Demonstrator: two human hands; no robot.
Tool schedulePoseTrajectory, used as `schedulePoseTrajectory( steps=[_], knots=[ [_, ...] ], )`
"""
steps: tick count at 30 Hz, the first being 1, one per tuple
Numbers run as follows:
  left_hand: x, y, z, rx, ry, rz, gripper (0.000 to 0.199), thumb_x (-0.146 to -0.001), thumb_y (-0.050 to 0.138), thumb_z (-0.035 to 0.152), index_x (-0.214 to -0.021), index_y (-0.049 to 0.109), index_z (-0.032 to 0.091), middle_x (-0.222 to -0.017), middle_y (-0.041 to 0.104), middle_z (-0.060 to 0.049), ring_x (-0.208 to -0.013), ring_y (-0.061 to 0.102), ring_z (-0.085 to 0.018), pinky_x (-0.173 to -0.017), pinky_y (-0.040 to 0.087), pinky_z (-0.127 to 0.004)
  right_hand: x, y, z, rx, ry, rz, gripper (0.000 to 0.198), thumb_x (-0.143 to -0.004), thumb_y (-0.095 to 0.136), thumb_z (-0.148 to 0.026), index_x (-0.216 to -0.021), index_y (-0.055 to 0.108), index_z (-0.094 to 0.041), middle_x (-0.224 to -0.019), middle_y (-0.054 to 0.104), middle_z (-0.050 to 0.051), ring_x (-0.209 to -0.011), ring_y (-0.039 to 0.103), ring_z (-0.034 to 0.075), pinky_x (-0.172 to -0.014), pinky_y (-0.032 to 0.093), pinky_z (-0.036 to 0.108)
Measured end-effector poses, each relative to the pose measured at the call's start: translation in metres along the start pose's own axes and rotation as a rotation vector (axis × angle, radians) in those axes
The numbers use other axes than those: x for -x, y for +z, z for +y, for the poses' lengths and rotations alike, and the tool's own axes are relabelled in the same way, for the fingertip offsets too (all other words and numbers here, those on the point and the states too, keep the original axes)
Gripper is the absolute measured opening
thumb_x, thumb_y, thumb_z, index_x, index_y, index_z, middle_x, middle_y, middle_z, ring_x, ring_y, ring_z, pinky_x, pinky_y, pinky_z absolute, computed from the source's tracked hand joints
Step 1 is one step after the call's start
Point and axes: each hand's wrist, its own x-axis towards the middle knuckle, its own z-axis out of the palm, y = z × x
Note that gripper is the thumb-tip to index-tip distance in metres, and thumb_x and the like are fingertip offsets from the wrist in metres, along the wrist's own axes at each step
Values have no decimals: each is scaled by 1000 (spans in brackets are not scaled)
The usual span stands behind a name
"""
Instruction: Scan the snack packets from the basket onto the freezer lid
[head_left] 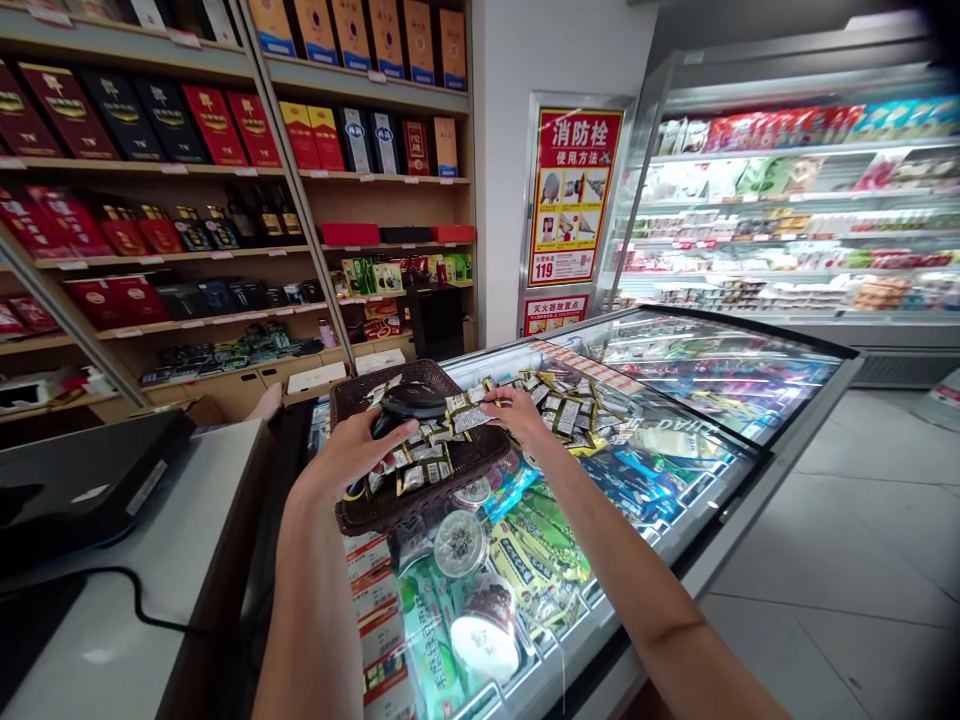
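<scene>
My left hand is closed around a black handheld barcode scanner, whose head points at the packet in my other hand. Between the fingertips of my right hand is a small silver-and-gold packet. Both hands are over a dark brown woven basket, which holds several similar packets. Just beyond my right hand, a loose pile of the same packets lies on the freezer's glass top.
The basket rests on a glass-topped chest freezer with ice creams and tubs inside. At left, a grey counter carries a black device with a cable. Shelves of boxed bottles stand behind; an open refrigerated case is at right.
</scene>
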Motion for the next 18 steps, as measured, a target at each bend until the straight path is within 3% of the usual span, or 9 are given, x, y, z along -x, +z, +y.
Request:
schedulePoseTrajectory(
  steps=[11,18],
  knots=[
    [-8,12,6,-36,-30,-50,48,-69,71,60,-98,67,22,-63,65,1,-55,57,-18,-52,42,-26,3,-7,-19,19,15,-49,24,-58,80,-22,-78,66,-18,-69,58,-3,-67,56,11,-64,55,25],
    [-13,14,-1,-37,1,-35,57,-70,65,70,-100,67,21,-67,67,-1,-57,59,-19,-52,43,-27,1,-9,-19,23,24,-73,21,-62,79,-19,-78,66,-17,-70,61,-2,-68,60,12,-63,55,25]
  ],
)
